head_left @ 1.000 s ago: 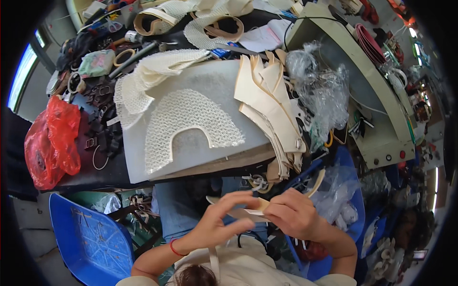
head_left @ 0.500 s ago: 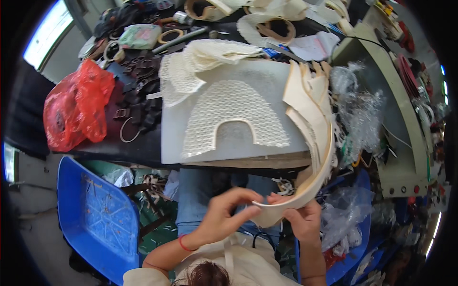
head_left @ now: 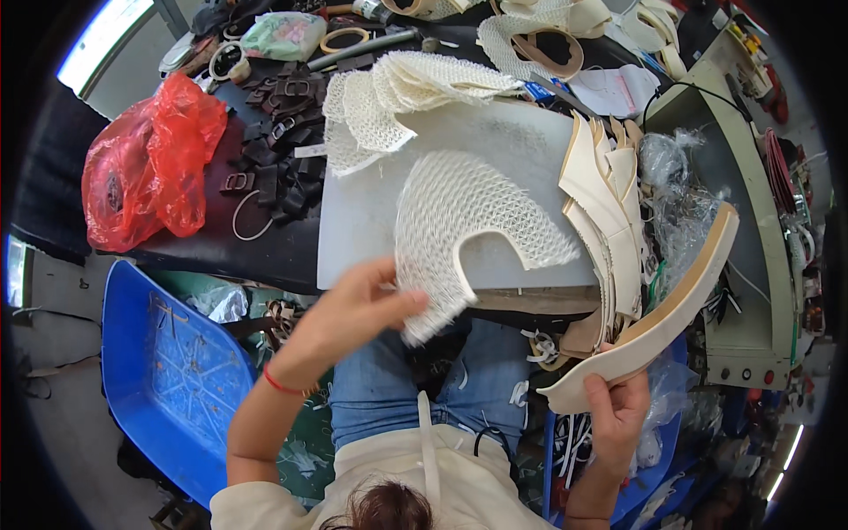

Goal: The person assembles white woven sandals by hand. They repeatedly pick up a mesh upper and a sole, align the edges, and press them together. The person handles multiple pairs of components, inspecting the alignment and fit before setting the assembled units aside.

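Two pieces are in hand. The left hand (head_left: 353, 305) pinches the lower leg of a white mesh piece (head_left: 459, 225) lying on the grey board (head_left: 362, 221), its tip drooping over the near edge — light, floppy, open-weave stuff that looks likely to snag, so a flat pinch near the edge suits it. At 4 o'clock the right hand (head_left: 618, 411) closes around the lower end of a long cream strip (head_left: 658, 322), which arcs up toward 2 o'clock — thin, springy, probably easy to kink if gripped mid-span.
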Available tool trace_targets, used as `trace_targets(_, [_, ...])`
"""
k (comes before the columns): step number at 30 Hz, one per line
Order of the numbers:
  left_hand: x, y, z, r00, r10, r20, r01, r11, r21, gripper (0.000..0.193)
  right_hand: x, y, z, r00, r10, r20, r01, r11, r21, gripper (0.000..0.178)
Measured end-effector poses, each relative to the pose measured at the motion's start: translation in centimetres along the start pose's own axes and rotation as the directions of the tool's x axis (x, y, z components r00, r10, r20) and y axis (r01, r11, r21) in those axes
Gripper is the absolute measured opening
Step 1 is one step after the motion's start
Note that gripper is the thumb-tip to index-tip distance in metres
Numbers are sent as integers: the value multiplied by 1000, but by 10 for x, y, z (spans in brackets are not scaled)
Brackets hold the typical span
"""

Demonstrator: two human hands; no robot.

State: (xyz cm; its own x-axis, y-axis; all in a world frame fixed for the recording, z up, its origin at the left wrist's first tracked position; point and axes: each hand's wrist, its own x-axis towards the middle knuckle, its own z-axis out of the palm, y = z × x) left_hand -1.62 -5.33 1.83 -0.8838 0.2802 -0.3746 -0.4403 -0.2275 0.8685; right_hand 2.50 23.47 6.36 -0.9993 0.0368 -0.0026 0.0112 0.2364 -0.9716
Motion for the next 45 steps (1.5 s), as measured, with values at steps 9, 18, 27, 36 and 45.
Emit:
trace_targets(9, [-9, -52, 77, 996, -82, 41, 90, 956, -279, 30, 3, 2, 15, 987, 126, 98, -136, 985, 106, 37])
trace_targets(18, [-15, -64, 77, 999, -37, -10, 36, 994, -105, 26, 19, 20, 33, 973, 149, 178, -130, 985, -115, 25])
trace_targets(27, [-18, -68, 76, 999, 6, -53, -7, 1000, -19, 23, 23, 21, 42, 975, 130, 180, -106, 984, -141, 25])
trace_targets(36, [-21, -66, 81, 992, 77, -96, -87, 991, -104, 23, 23, 22, 45, 973, 129, 191, -92, 977, -192, 22])
trace_targets(45, [-28, -73, 75, 997, 70, 10, -69, 992, -104, 37, 27, 23, 45, 950, 118, 288, -69, 982, -175, 30])
